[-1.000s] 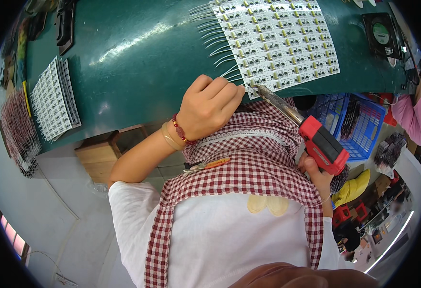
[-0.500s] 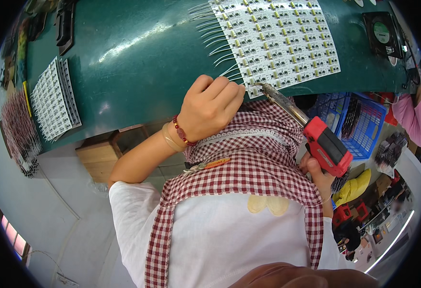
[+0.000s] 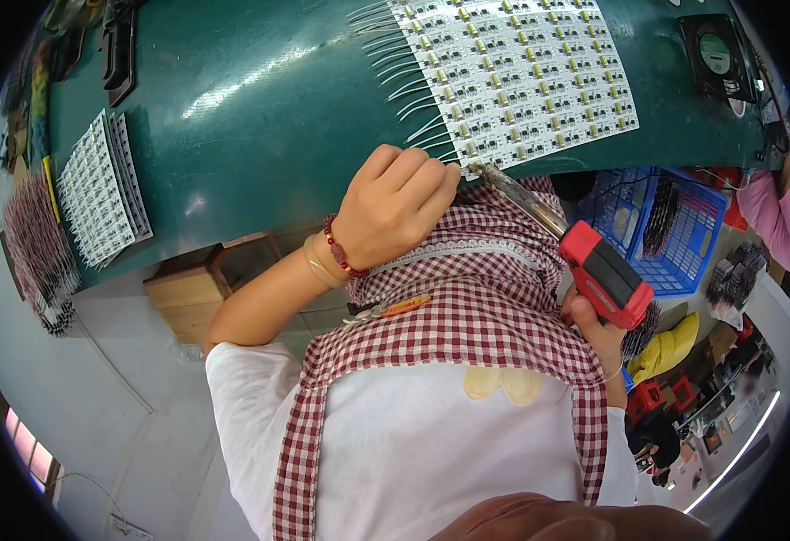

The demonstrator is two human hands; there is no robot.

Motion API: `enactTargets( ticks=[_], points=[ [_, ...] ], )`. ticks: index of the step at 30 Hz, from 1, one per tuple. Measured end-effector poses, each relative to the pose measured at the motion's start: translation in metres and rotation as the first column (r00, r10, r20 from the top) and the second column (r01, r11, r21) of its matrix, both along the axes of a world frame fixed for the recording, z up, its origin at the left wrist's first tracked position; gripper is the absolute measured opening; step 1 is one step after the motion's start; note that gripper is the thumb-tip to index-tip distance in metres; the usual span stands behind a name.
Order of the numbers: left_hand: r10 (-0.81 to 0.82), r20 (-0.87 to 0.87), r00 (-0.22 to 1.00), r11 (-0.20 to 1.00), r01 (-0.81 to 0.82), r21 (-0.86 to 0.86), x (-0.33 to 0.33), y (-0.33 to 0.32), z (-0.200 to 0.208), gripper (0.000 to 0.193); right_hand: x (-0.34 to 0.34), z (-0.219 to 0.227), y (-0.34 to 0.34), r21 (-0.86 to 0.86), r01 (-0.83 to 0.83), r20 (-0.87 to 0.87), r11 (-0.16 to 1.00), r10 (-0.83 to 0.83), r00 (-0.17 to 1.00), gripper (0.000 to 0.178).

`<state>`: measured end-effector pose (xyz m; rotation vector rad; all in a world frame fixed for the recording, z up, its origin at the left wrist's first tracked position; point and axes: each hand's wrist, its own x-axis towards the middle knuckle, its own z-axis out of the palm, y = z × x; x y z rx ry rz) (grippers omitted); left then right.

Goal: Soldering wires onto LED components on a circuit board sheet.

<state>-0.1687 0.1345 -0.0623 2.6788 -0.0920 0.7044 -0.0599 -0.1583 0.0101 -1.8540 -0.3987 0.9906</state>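
A large white sheet of circuit boards (image 3: 532,90) lies on the green tabletop, dotted with small yellow and black parts. Thin pale wires (image 3: 399,74) stick out along its left edge. My left hand (image 3: 393,206) is closed at the sheet's near left corner, fingertips pinched together beside the lowest wires; what lies between them is hidden. Low on the right, my right hand (image 3: 596,332) grips a red and black soldering gun (image 3: 604,275), its fingers partly behind the handle. The gun's dark metal tip meets the sheet's near left corner, just right of my left fingertips.
A stack of similar board sheets (image 3: 102,189) lies at the left, beside a bundle of reddish wires (image 3: 39,239). A round-faced reel in a black holder (image 3: 715,56) stands far right. Blue baskets (image 3: 679,234) sit below the table's right edge, near a person's pink sleeve (image 3: 769,212).
The soldering gun has moved slightly left and its tip a little nearer to me, at the corner. The sheet's lower left edge has shifted slightly left. My left hand has barely moved.
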Motion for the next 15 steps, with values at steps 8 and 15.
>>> enactTargets(
  ticks=[8, 15],
  points=[
    [-0.005, -0.022, 1.0, 1.0, 0.004, -0.019, 0.001, 0.0, 0.001, 0.023, -0.001, 0.003, 0.0, 0.004, 0.023, -0.003, 1.0, -0.023, 1.0, 0.017],
    [0.006, -0.027, 1.0, 0.999, -0.007, -0.05, 0.001, 0.001, 0.0, 0.025, 0.001, -0.004, -0.002, 0.01, -0.013, -0.007, 1.0, 0.013, 1.0, 0.02]
  ],
)
